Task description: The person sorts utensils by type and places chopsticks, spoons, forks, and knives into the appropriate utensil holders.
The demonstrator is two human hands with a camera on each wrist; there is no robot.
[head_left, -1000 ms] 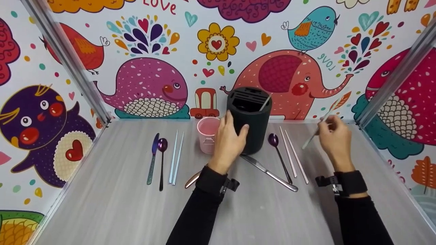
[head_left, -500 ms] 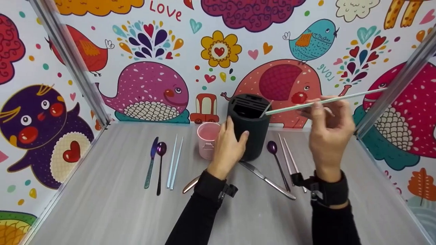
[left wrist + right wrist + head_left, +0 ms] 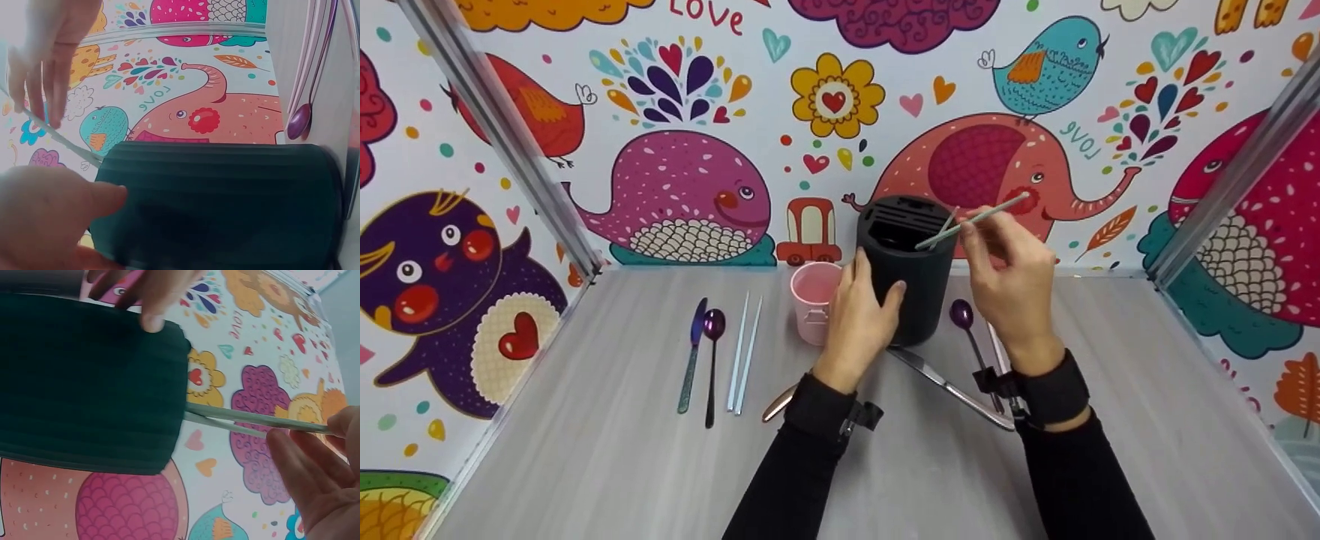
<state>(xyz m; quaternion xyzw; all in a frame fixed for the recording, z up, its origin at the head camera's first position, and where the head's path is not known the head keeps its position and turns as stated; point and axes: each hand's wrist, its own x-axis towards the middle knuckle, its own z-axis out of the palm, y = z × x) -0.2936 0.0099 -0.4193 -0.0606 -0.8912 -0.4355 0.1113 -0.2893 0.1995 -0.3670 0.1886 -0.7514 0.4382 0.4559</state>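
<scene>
My left hand (image 3: pixel 859 315) grips the side of a dark utensil holder (image 3: pixel 919 292), thumb across its front. The holder stands upright, with slots in its top and a wide opening at the front. In my right hand (image 3: pixel 1012 277), a pale green chopstick (image 3: pixel 990 214) is pinched between thumb and fingers. It slants down to the left, its lower end at the holder's opening. Another thin stick (image 3: pixel 242 429) pokes out of the same opening, clearest in the right wrist view. The left wrist view shows the holder's dark wall (image 3: pixel 219 208) close up; its inside is hidden there.
Left of the holder stands a pink cup (image 3: pixel 814 300). Further left lie a knife (image 3: pixel 694 356), a purple spoon (image 3: pixel 712 360) and blue chopsticks (image 3: pixel 745 352). A silver knife (image 3: pixel 952 386), another purple spoon (image 3: pixel 964 319) and pink chopsticks (image 3: pixel 999 352) lie right, partly behind my right arm.
My right hand has raised the green chopstick from low over the table at the right, swung it level, then brought it left to the holder's opening. My left hand stays on the holder.
</scene>
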